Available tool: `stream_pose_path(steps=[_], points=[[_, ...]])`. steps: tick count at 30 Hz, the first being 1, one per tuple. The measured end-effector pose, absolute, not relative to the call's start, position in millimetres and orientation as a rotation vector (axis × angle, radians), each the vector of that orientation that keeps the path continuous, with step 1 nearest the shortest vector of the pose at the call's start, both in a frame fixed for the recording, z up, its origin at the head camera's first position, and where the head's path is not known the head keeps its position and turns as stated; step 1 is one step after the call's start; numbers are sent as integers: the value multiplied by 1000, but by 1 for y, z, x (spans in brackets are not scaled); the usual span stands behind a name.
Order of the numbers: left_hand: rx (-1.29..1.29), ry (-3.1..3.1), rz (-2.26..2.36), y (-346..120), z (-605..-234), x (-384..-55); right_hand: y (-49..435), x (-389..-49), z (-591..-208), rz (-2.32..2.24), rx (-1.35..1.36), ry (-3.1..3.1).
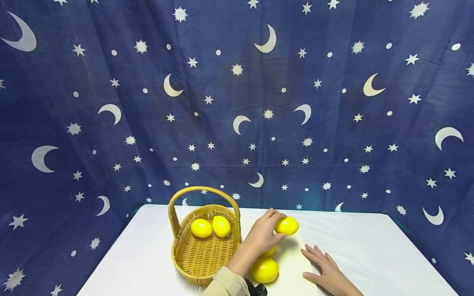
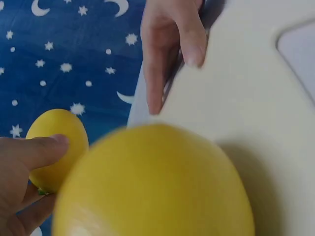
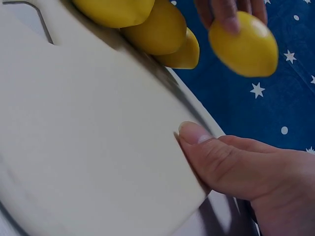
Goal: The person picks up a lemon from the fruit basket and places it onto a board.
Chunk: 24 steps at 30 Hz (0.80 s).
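Observation:
My left hand (image 1: 263, 231) holds a yellow lemon (image 1: 289, 226) between thumb and fingers, above the far part of a cream cutting board (image 1: 298, 267). Three more lemons lie along the board's left side in the right wrist view. The nearest lemon (image 1: 265, 270) looms large in the left wrist view, while the left arm partly covers another lemon (image 1: 270, 251). My right hand (image 1: 326, 269) rests at the board's right edge, fingers extended and thumb (image 3: 216, 157) touching that edge. The undersides of its fingers are hidden in the head view.
Left of the board stands a wicker basket (image 1: 177, 255) with a tall arched handle (image 1: 203, 189). Two lemons (image 1: 201, 228) sit inside, toward its back. A white cloth covers the table (image 1: 370, 242), and a dark blue star-and-moon curtain (image 1: 281, 135) hangs behind it.

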<state>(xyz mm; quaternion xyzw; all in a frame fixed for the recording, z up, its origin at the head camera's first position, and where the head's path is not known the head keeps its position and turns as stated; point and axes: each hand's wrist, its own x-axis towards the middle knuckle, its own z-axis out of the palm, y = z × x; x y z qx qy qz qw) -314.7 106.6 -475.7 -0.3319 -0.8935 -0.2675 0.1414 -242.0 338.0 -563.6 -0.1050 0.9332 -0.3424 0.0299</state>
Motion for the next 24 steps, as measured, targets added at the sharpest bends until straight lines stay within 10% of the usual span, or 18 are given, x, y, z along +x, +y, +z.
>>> stream_pose_path(steps=[24], points=[[-994,-2689,-626,117,-503,-338,334,-240,-560,-1086,-277,2858]])
